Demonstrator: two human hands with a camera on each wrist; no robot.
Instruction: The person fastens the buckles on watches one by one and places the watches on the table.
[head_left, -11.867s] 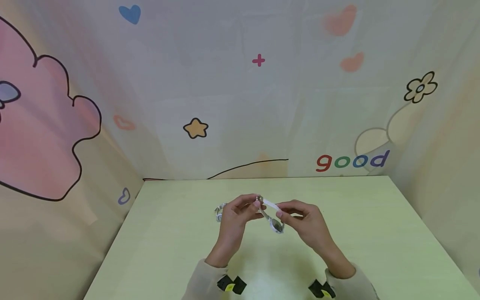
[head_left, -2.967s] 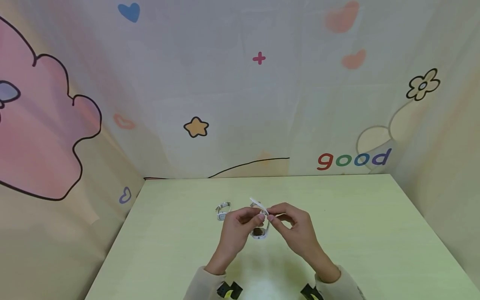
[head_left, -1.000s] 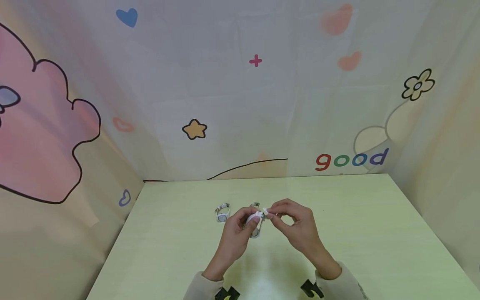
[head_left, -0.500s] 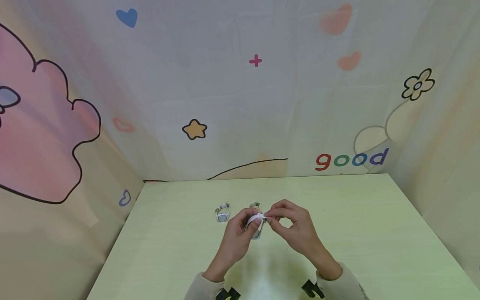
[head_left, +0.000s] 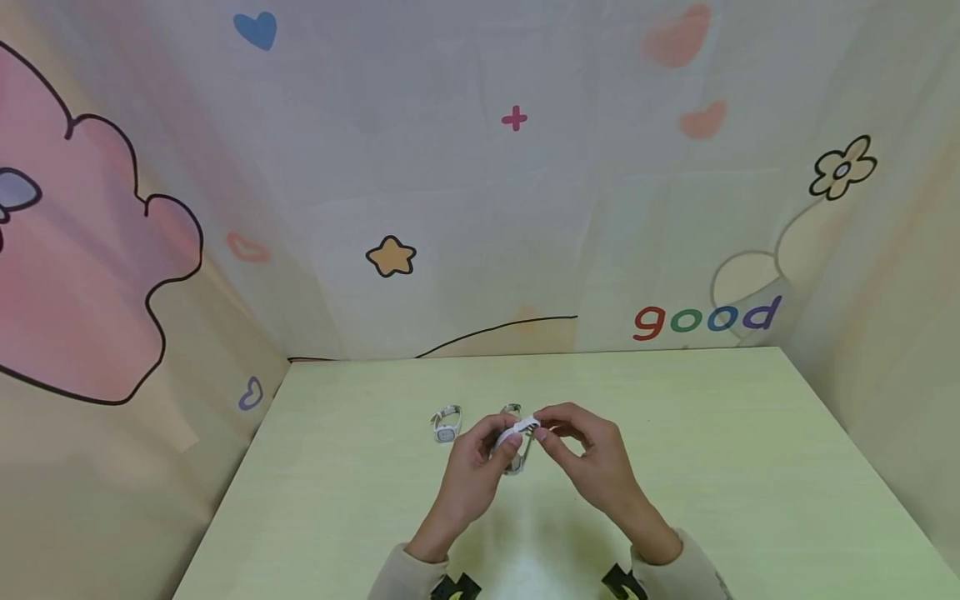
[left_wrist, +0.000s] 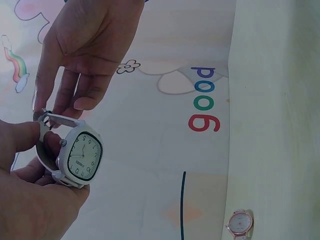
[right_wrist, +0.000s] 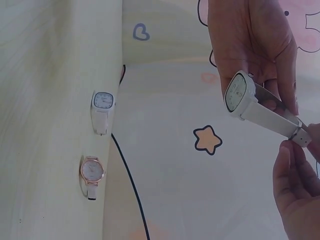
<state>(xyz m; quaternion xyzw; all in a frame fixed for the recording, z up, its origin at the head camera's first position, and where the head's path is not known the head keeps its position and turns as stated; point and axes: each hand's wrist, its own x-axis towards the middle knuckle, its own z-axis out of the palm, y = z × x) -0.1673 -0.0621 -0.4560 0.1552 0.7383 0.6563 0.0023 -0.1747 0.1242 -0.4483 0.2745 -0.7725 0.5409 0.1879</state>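
A white wristwatch (left_wrist: 83,157) with a square face and white strap is held up between both hands. My left hand (head_left: 471,475) grips its strap, with the thumb on top and fingers curled underneath, close to the face in the left wrist view. My right hand (head_left: 588,454) pinches the strap at the metal buckle (right_wrist: 296,131). Near the buckle, the strap's tip shows small holes in the right wrist view. The strap forms a loop. In the head view the fingers hide part of the strap and face.
On the pale table (head_left: 735,467) lie two more watches: a white square-faced watch (right_wrist: 103,101) to the left and a rose-gold round watch (right_wrist: 92,171) behind my hands. A printed curtain (head_left: 480,208) rises at the table's far edge.
Earlier the strap hung apart, with the hands wider. Since then the hands have drawn together at the buckle. In the last half second my right fingers shifted slightly along the strap end.
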